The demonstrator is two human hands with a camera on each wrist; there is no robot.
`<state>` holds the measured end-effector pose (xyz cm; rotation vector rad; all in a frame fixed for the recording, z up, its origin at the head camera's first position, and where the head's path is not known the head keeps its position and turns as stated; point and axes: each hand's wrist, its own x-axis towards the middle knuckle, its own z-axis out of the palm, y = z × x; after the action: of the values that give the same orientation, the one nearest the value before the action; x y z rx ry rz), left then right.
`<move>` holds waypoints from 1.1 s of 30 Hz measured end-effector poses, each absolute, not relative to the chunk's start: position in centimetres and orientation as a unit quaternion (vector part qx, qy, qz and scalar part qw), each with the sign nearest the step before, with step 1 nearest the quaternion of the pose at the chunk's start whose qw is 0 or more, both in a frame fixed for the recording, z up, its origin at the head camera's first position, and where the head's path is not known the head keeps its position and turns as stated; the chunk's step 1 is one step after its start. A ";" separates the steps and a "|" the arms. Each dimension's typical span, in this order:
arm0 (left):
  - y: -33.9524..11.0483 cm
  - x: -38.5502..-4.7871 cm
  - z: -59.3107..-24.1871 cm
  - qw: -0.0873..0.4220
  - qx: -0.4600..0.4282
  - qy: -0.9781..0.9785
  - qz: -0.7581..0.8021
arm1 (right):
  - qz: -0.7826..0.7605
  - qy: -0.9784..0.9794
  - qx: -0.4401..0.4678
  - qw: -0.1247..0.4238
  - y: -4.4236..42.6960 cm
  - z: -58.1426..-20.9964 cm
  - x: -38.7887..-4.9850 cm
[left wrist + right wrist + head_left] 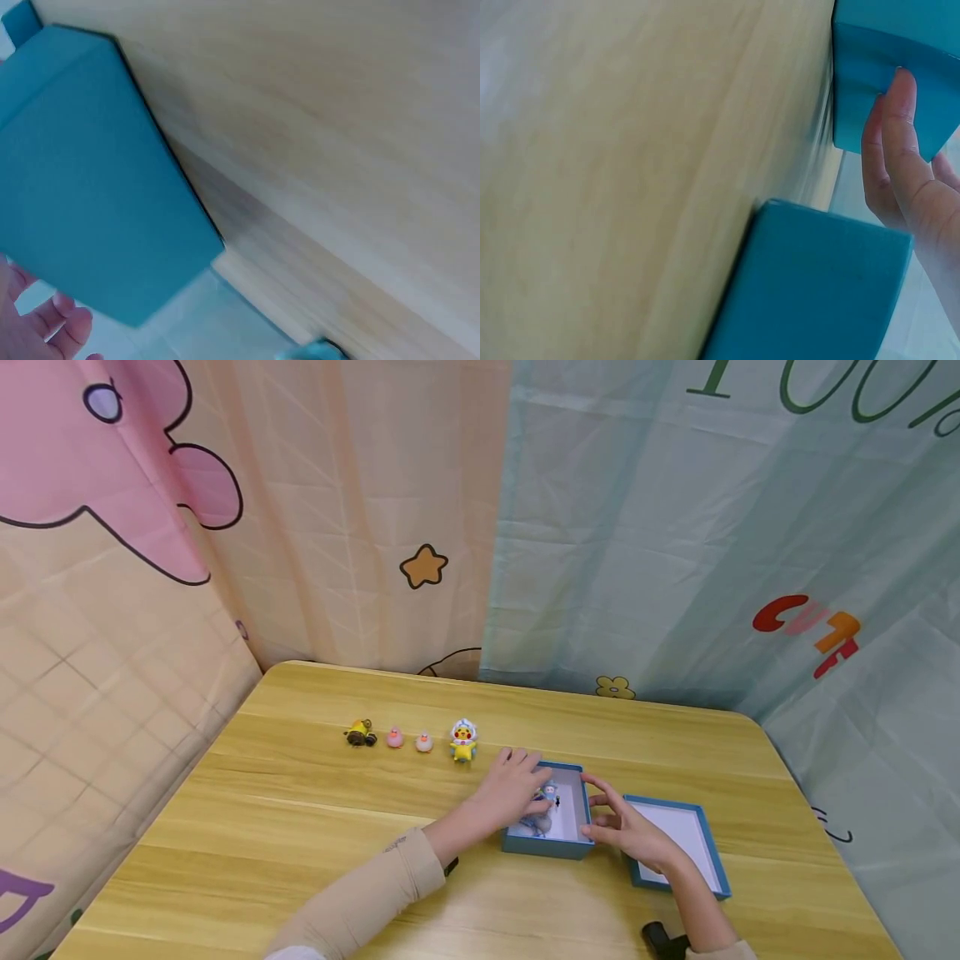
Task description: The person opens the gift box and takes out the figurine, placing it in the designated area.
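Observation:
An open teal box [551, 847] with a white inside stands on the table. My left hand [513, 789] reaches over its left wall, fingers and thumb bent down into it. Inside, partly under that hand, lies a small blue figure [551, 792] beside a greyish-blue thing [534, 823]; whether the fingers hold either is hidden. In the left wrist view, loosely bent fingers [64, 322] show past the box's wall [97, 172]. At the box's right side, my right hand [630, 833] touches the outer wall; its fingers [901, 112] look fairly straight in the right wrist view.
A matching teal lid [716, 852] lies inside-up to the right. Further back stand a yellow-capped toy figure [463, 742], a white duck [424, 742], a pink duck [395, 738] and a yellow-and-dark toy [360, 732]. Curtains [600, 568] hang behind the table [315, 827].

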<state>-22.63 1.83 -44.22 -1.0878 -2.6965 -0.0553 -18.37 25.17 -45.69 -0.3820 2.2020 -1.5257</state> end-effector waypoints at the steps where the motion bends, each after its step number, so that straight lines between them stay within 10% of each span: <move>1: 1.5 -22.7 -44.1 0.118 -0.371 -0.921 -0.029 | -0.551 0.794 -0.138 0.216 25.2 -45.7 -18.4; 12: -3.0 -23.1 -44.1 0.182 -0.358 -0.912 -0.087 | -0.545 0.801 -0.131 0.211 25.1 -45.6 -18.4; 33: -9.1 -23.7 -46.0 0.130 -0.323 -0.937 0.026 | -0.535 0.809 -0.123 0.209 25.0 -45.4 -18.4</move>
<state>-23.70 -9.14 -45.95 -0.9393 -2.7234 0.0758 -18.43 25.04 -45.42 -0.3409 2.2519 -1.4892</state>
